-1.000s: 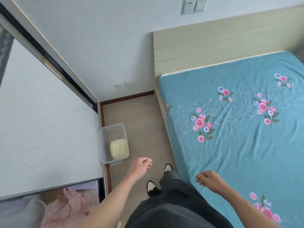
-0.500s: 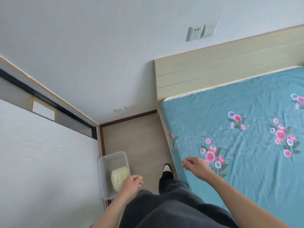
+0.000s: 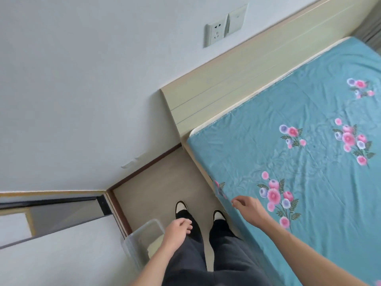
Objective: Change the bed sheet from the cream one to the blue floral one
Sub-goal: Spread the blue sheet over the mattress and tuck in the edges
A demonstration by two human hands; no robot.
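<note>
The blue floral sheet (image 3: pixel 288 166) covers the mattress on the right, spread flat with light creases. My right hand (image 3: pixel 248 209) hovers over the sheet's left edge, fingers loosely curled and holding nothing. My left hand (image 3: pixel 177 230) hangs in front of my left leg, fingers loosely curled, holding nothing. The cream sheet (image 3: pixel 153 246) lies folded in a clear plastic bin (image 3: pixel 136 240) on the floor, mostly hidden behind my left arm.
A pale wooden headboard (image 3: pixel 237 79) stands against the white wall, with a socket and switch (image 3: pixel 224 25) above it. A narrow strip of floor (image 3: pixel 156 186) runs between the bed and a sliding wardrobe door (image 3: pixel 51 256). My feet in dark shoes stand there.
I have stepped forward toward the headboard and the view has tilted. My right hand moved to the sheet's left edge; my left hand dropped beside my leg, over the bin.
</note>
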